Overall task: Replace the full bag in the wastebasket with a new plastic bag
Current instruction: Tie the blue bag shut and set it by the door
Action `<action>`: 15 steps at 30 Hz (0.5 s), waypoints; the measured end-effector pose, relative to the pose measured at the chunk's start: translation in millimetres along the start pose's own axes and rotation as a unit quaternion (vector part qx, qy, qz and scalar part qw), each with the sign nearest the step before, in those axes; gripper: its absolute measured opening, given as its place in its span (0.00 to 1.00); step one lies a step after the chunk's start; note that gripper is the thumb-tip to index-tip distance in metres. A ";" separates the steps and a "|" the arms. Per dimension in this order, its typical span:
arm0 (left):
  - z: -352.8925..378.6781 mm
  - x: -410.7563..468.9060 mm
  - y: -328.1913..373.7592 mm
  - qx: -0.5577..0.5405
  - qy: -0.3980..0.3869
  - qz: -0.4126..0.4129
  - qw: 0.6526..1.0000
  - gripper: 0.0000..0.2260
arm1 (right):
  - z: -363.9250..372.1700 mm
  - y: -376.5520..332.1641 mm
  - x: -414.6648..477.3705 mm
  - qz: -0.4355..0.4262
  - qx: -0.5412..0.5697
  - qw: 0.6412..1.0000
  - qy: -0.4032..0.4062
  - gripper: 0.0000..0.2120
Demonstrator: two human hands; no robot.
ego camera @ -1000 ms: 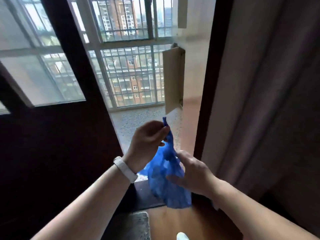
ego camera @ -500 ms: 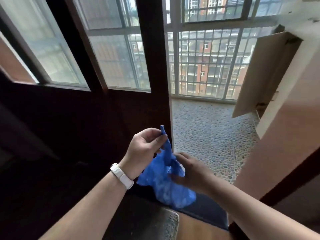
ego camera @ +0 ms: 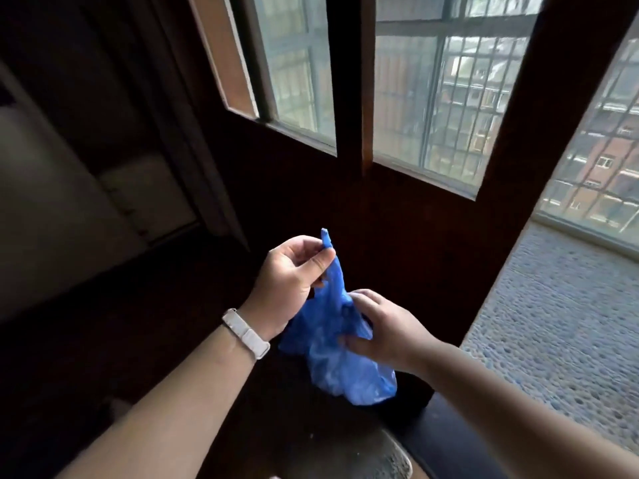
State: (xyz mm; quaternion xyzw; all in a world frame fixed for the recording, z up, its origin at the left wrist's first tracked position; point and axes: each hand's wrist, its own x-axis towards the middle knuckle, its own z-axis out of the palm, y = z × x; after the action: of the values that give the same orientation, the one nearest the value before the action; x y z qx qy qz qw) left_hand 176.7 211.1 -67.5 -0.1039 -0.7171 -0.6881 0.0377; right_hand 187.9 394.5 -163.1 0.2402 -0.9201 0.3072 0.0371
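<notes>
A crumpled blue plastic bag [ego camera: 332,361] hangs between my two hands in front of me. My left hand [ego camera: 290,274] pinches one upper strip of the bag between thumb and fingers, and that strip sticks up above the fingertips. A white band sits on that wrist. Lower and to the right, my right hand [ego camera: 383,326] grips the bunched middle of the bag. The bag's bottom dangles below my right hand. No wastebasket is in view.
A dark wooden door with glass panes [ego camera: 349,108] stands straight ahead. To the right, a doorway opens onto a pebbled balcony floor [ego camera: 560,319] with barred windows. A grey mat [ego camera: 377,454] lies at the threshold. A dark room with pale furniture [ego camera: 52,216] is at left.
My view has swung to the left, away from the balcony doorway and toward the dark door and room. Both hands have kept their hold on the blue bag in much the same pose.
</notes>
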 end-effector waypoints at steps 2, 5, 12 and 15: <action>-27.9 9.2 -6.1 -0.001 0.024 0.006 1.000 0.02 | 13.2 -10.0 29.1 -0.025 -0.006 1.000 -0.012 0.32; -75.8 22.0 -18.8 -0.002 0.051 0.015 0.999 0.02 | 39.1 -29.9 71.7 -0.053 -0.023 0.998 -0.026 0.31; -205.5 64.6 -32.2 -0.016 0.087 0.022 0.996 0.08 | 100.0 -90.2 183.7 -0.083 -0.039 0.994 -0.058 0.28; -264.6 82.1 -31.9 -0.018 0.093 0.032 0.995 0.06 | 124.7 -121.5 234.6 -0.099 -0.045 0.992 -0.057 0.27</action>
State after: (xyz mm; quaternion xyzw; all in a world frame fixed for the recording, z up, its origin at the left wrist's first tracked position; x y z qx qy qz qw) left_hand 66.7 -45.2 -69.3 -0.0627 -0.6940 -0.7063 0.1246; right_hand 47.4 139.0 -146.8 0.3450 -0.9054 0.2462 0.0258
